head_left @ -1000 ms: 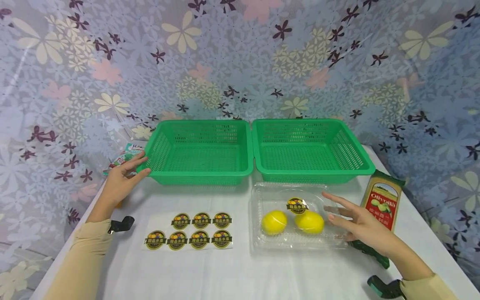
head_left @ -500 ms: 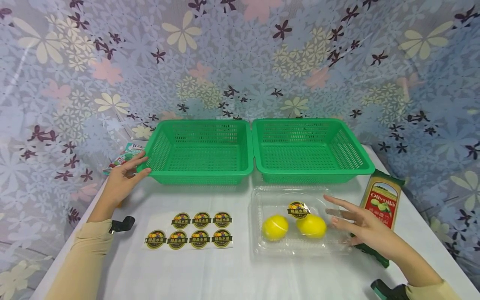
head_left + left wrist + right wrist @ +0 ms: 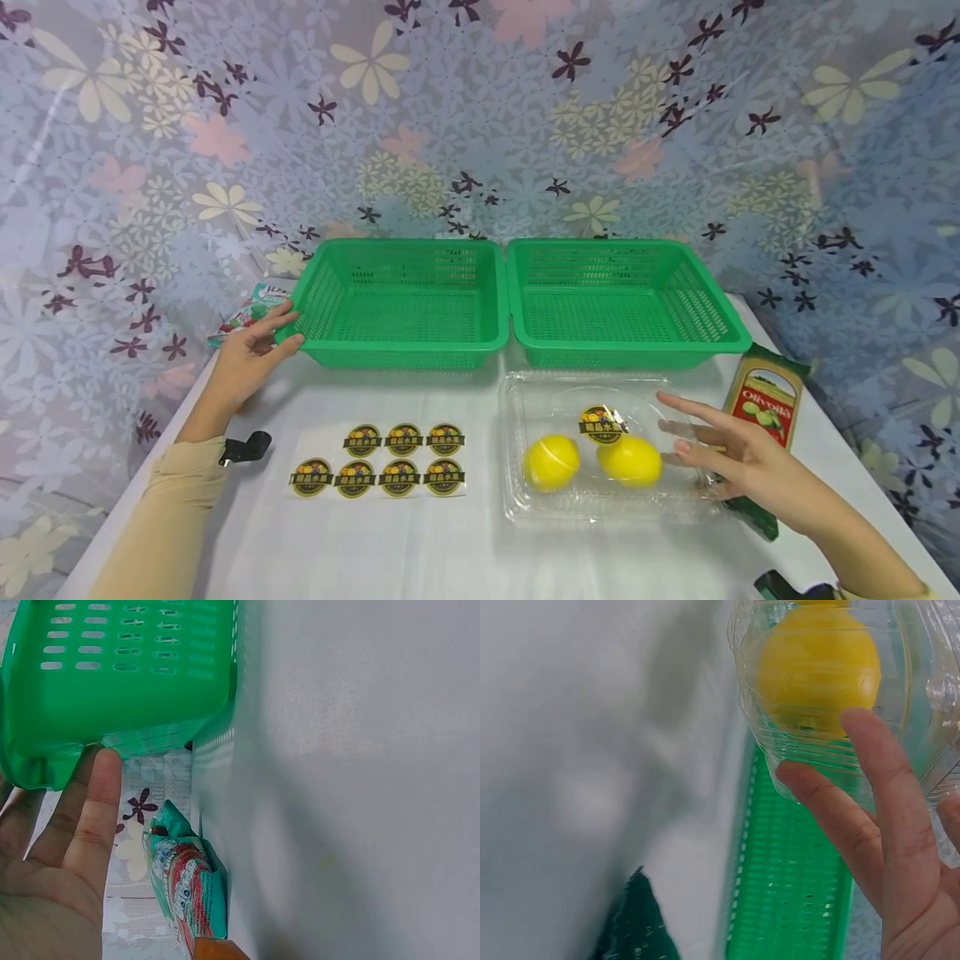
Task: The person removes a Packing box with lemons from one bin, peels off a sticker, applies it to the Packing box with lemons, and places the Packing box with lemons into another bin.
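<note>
My left hand (image 3: 243, 362) is at the near left corner of the left green basket (image 3: 397, 354). Its fairly straight fingers touch the basket's rim, as the left wrist view also shows. My right hand (image 3: 772, 475) meets the right end of a clear plastic fruit box (image 3: 517, 500), fingers spread. In the right wrist view, two straight fingers (image 3: 900, 817) lie against the ribbed wall of the box. Through the plastic I see a left lemon (image 3: 552, 462) and a right lemon (image 3: 630, 461). A round black-and-gold sticker (image 3: 602, 425) is on the lid.
Left of the box lie several matching round stickers (image 3: 399, 477) on a pale sheet. A second green basket (image 3: 630, 354) stands behind the box. At the right lies an Olivoilà packet (image 3: 765, 396), partly behind my hand. A teal packet (image 3: 258, 308) sits far left.
The fruit box, with the lemons inside, has shifted toward me and slightly right. My right hand has moved right along with it. The left hand stays at the basket.
</note>
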`<state>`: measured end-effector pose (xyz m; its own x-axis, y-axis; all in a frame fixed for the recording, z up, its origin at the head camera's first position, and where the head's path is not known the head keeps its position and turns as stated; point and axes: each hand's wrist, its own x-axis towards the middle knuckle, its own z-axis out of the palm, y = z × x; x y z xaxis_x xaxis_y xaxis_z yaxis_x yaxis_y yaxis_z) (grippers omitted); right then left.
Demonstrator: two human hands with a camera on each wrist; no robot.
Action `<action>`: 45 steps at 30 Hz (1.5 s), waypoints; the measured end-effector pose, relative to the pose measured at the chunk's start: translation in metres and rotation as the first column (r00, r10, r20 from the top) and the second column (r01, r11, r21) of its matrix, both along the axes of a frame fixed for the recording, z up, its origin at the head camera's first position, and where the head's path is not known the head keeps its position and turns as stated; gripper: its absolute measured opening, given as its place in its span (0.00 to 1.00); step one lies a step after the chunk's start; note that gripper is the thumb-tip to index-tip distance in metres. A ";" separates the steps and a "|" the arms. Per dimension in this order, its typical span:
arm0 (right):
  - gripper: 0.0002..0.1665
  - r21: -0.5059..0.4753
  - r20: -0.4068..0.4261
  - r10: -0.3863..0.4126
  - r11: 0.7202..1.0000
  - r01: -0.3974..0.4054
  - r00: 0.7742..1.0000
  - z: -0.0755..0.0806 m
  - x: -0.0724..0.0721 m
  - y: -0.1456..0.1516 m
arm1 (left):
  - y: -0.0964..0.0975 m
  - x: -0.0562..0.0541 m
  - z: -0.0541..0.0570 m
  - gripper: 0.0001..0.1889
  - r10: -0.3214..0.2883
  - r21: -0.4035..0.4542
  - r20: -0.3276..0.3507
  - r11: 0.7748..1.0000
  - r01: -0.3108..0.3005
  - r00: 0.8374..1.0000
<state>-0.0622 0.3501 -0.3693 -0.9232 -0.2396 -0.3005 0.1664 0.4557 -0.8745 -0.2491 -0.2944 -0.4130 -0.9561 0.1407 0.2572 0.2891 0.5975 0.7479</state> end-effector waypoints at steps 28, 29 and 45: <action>0.41 0.113 -0.224 -0.005 0.993 0.031 0.975 0.070 -0.039 -0.024 | 0.001 -0.004 -0.003 0.26 -0.019 -0.001 -0.066 1.000 0.019 0.998; 0.41 0.106 -0.218 -0.008 0.994 0.032 0.976 0.072 -0.042 -0.026 | 0.001 -0.004 -0.003 0.26 -0.019 -0.003 -0.063 1.000 0.019 0.998; 0.46 0.050 -0.128 0.003 0.999 0.003 0.992 0.093 -0.103 -0.069 | -0.001 -0.004 -0.005 0.27 -0.019 0.015 -0.052 1.000 0.020 0.998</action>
<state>-0.1652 0.2808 -0.2764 -0.9549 -0.2271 -0.1910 0.0543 0.4991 -0.8648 -0.2531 -0.2955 -0.4183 -0.9384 0.1549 0.3090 0.3397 0.5794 0.7409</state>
